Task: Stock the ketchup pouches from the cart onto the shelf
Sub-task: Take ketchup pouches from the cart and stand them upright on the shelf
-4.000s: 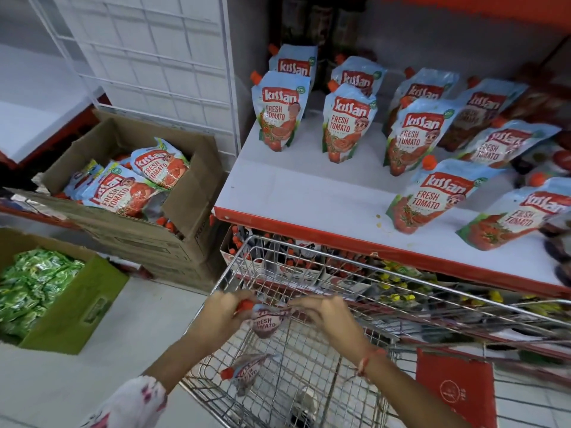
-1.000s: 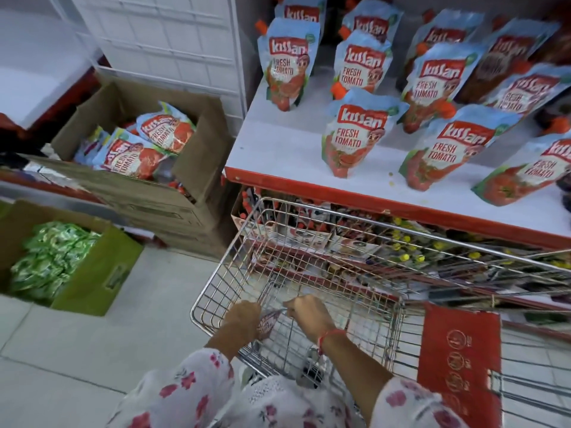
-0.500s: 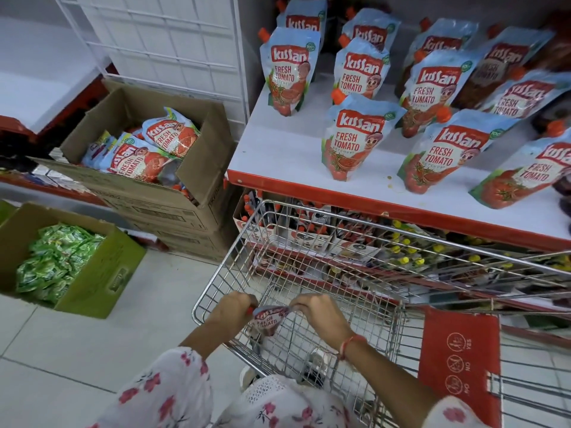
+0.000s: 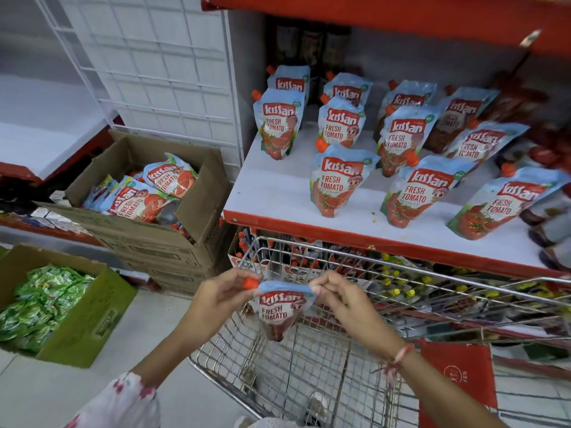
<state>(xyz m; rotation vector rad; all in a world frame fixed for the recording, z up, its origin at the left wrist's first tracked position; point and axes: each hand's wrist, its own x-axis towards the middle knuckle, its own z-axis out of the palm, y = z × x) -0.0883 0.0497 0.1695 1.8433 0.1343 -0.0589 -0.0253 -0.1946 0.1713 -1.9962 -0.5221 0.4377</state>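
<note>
Two hands hold one ketchup pouch (image 4: pixel 282 310) above the wire shopping cart (image 4: pixel 309 366), just below the front lip of the white shelf (image 4: pixel 278 193), where about a dozen Kissan Fresh Tomato pouches already stand in loose rows. An open cardboard box (image 4: pixel 148 217) with more of the same pouches sits to the left, beside a green carton (image 4: pixel 80 316) of green packets on the floor. Bare shelf shows at the front left, ahead of the leftmost standing pouch (image 4: pixel 278 125); that looks the natural slot. To place it well, I would carry the pouch up level, set its base flat, label forward, and release only once it stands unaided. The left hand (image 4: pixel 216 296) pinches the orange cap corner between thumb and fingertips; the right hand (image 4: pixel 343 299) pinches the opposite top corner. Both wrists are raised and the forearms converge, so the pouch hangs upright between them.
</note>
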